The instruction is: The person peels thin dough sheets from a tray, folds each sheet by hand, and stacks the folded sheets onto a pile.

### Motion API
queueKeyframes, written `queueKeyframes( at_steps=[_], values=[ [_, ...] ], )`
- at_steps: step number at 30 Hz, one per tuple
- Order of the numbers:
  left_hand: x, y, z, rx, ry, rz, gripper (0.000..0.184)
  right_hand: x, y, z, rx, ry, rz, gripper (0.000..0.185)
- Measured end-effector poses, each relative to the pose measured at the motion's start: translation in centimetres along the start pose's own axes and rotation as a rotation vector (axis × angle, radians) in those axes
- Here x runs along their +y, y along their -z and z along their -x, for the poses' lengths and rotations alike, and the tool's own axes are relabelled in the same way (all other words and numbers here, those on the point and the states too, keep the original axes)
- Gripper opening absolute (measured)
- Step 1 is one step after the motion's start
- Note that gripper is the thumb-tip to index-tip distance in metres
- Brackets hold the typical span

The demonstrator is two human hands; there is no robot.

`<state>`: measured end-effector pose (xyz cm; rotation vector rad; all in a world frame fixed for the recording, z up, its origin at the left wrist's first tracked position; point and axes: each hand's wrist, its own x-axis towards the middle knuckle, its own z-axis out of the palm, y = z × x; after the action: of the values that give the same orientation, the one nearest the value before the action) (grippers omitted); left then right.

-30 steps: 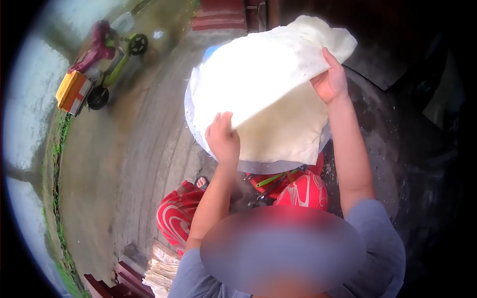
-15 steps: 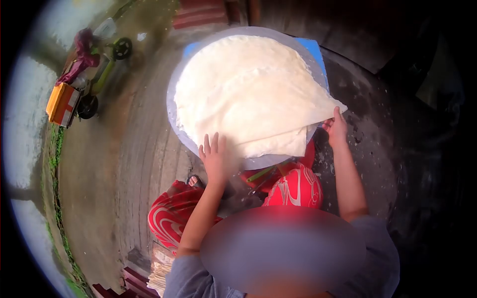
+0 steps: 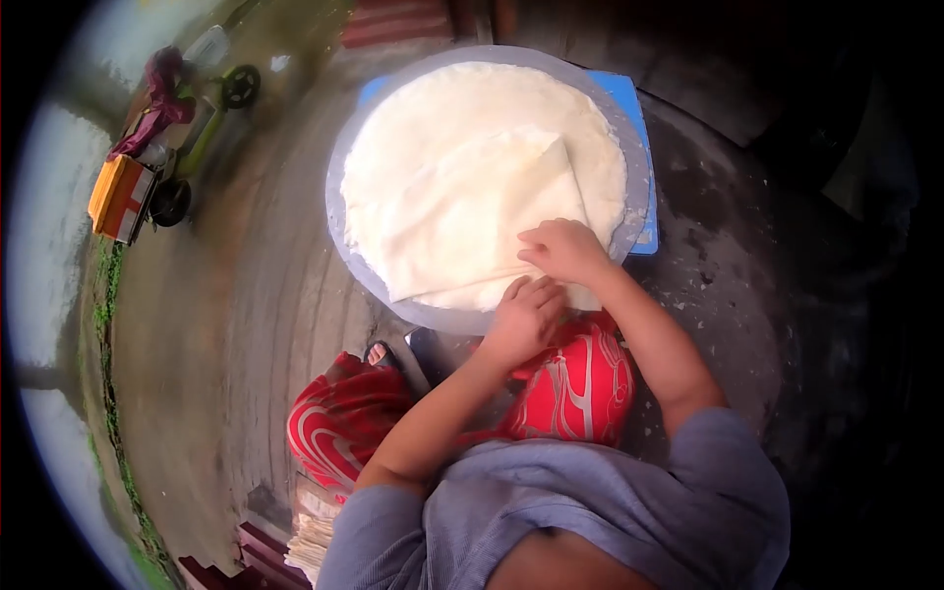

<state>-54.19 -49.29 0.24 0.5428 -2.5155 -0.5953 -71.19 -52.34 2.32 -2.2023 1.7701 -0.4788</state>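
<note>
Top sheet is on the pile on the round board, folded over itself, creased, one corner pointing far right. Pale sheet below shows around its far and right sides.

Right hand: fingers curled in at the sheet's near-right part. Left hand: fingers bent at the near rim. Grip: can't tell on either whether anything is pinched.

Risks, my read:
- Tear at the crease if both hands pull unevenly; looks thin and soft.
- Layers sticking if pressed down, cause: face-to-face contact in the fold.
- Lower sheet dragged along if fingers catch two edges.
- Board tipping or sliding if leaned on near side; it overhangs the blue surface, red trouser knee close below.
- Dirt if an edge drops: floor at right has pale specks.
</note>
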Motion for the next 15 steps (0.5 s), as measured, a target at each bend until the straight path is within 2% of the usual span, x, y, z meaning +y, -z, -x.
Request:
queueKeyframes(
  at_steps=[2,4,5,6,7,8,11,12,14,15],
  values=[
    [-0.7,2.6,2.7,0.178,0.206,-0.013,0.03,1.0,0.6,-0.8,0.189,-0.101,-0.183,0.018],
    [-2.5,3.7,4.9,0.369,0.454,-0.214,0.032,2.0,0.9,-2.1,0.432,-0.202,0.011,0.014],
    [-3.3,4.3,5.6,0.39,0.515,-0.284,0.034,2.8,0.8,-3.0,0.492,-0.267,0.156,0.013],
    [-3.9,5.0,5.9,0.413,0.574,-0.356,0.037,3.1,0.9,-3.6,0.493,-0.337,0.198,0.018],
    [-4.3,5.7,6.1,0.315,0.612,-0.397,0.041,3.9,0.3,-4.4,0.54,-0.295,0.216,0.024],
    [-4.5,6.0,6.2,0.317,0.613,-0.404,0.041,4.8,-0.8,-5.0,0.586,-0.251,0.236,0.031],
    [-5.8,6.0,7.0,0.3,0.847,-0.541,0.052,5.9,-3.6,-5.7,0.54,-0.14,0.369,0.041],
    [-6.6,5.9,7.6,0.301,0.85,-0.544,0.052,5.8,-3.5,-5.8,0.539,-0.137,0.366,0.041],
    [-8.2,5.8,8.9,0.497,1.075,-0.433,0.055,5.5,-2.7,-5.6,0.4,-0.196,0.28,0.046],
    [-9.1,5.8,9.4,0.568,1.078,-0.435,0.057,4.6,-1.4,-5.4,0.392,-0.194,0.278,0.046]
  ],
)
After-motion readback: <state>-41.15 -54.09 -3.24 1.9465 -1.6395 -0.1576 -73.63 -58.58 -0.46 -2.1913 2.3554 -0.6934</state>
